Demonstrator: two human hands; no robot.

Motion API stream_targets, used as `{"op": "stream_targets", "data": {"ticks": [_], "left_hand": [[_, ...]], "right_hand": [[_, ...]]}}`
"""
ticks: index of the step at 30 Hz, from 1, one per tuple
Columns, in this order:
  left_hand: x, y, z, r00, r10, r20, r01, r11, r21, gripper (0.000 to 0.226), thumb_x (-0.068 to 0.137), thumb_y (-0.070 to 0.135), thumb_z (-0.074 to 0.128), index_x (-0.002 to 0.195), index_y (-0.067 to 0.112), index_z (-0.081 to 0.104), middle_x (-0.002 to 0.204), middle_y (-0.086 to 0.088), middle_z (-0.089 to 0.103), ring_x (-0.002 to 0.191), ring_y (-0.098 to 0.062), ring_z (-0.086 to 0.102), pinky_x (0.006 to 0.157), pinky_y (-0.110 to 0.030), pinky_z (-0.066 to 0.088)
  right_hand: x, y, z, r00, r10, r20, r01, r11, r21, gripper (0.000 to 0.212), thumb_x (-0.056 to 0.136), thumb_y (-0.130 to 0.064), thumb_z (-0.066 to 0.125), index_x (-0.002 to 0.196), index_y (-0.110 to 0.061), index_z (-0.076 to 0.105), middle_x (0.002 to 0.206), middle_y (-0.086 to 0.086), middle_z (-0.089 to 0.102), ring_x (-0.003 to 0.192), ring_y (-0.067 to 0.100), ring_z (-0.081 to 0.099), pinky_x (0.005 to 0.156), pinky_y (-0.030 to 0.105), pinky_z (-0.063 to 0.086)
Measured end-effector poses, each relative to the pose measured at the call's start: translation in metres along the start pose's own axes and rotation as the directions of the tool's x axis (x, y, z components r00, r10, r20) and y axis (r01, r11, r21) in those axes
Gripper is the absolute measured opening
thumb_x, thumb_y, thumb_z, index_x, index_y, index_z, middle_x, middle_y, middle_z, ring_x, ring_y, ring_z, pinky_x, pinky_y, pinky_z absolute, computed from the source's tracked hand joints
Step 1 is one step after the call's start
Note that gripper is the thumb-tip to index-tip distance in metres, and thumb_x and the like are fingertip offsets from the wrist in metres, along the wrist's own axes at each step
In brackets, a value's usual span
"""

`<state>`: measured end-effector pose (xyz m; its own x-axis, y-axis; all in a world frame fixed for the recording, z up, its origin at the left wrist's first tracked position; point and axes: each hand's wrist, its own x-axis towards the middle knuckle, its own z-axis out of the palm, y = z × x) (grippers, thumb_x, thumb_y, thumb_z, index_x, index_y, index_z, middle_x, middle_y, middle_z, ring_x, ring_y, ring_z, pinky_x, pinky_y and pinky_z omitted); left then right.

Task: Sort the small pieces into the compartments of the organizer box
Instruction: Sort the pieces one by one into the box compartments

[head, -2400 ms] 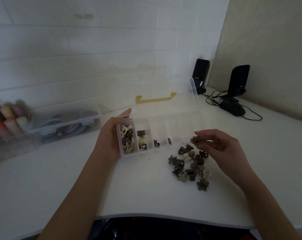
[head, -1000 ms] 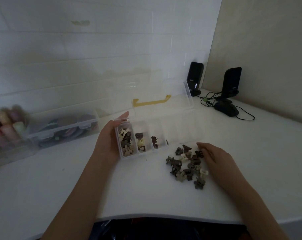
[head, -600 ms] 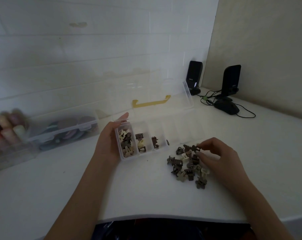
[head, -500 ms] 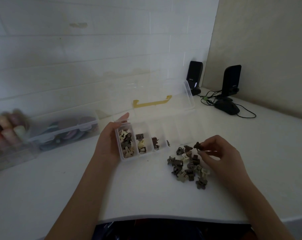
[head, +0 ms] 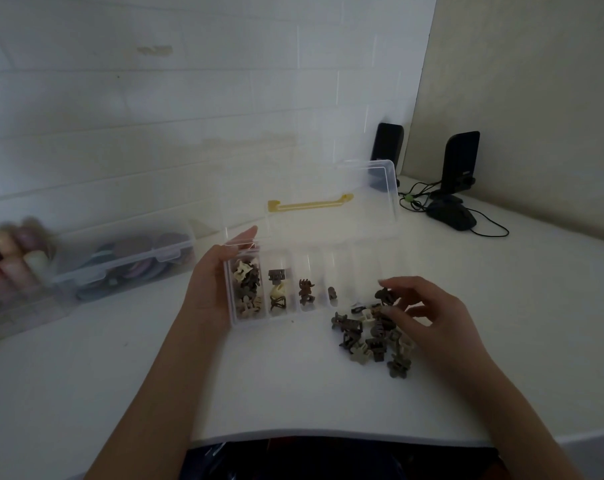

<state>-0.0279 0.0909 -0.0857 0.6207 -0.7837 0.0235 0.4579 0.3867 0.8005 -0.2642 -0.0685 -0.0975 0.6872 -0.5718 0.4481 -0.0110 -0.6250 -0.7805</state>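
White tiled wall backs a white tabletop (head: 86, 393) that runs into a beige corner on the right. On it stands a clear organizer box (head: 314, 282) with its lid (head: 328, 202) propped open and a yellow handle (head: 309, 205) showing through it. The left hand (head: 212, 292) grips the box's left end, fingers curled round the back corner and palm against the side wall. The leftmost compartment is well filled with brown and cream pieces; the next three to its right each hold only a few, and the others further right look bare. Just in front of the box's right half lies a loose pile of small pieces (head: 373, 336), dark brown, olive and cream. The right hand (head: 435, 313) hovers over the pile's right side, pinching one dark piece (head: 384, 295) between thumb and fingertips, its other fingers loosely spread. Far left sit a blurred clear case of round discs (head: 127, 258) and a row of coloured bottles (head: 6, 258). At the back right stand two black speakers (head: 461, 161) with a dark mouse (head: 451, 214) and cable.
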Motion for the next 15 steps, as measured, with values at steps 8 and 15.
{"op": "stream_targets", "data": {"ticks": [8,15], "left_hand": [[-0.0001,0.0003,-0.0012,1.0,-0.004,-0.001,0.004,1.0,0.011,0.085,0.03,0.031,0.082,0.113,0.017,0.068,0.104,-0.008,0.07,0.086,-0.029,0.069,0.07,-0.044,0.056],[0.0013,0.0,-0.002,1.0,0.002,0.004,-0.002,1.0,0.006,0.079,0.029,0.03,0.081,0.106,0.018,0.072,0.098,-0.006,0.073,0.083,-0.027,0.071,0.068,-0.043,0.057]], "right_hand": [[0.0006,0.0039,0.0013,1.0,0.008,0.03,-0.009,1.0,0.013,0.038,0.07,-0.003,0.077,0.082,-0.032,0.055,0.088,-0.015,0.063,0.076,0.011,0.061,0.058,0.018,0.047],[-0.0012,-0.0008,0.0019,1.0,0.021,0.015,-0.02,1.0,-0.008,0.033,0.071,-0.008,0.078,0.08,-0.033,0.058,0.084,-0.018,0.063,0.073,0.008,0.06,0.057,0.019,0.046]]}}
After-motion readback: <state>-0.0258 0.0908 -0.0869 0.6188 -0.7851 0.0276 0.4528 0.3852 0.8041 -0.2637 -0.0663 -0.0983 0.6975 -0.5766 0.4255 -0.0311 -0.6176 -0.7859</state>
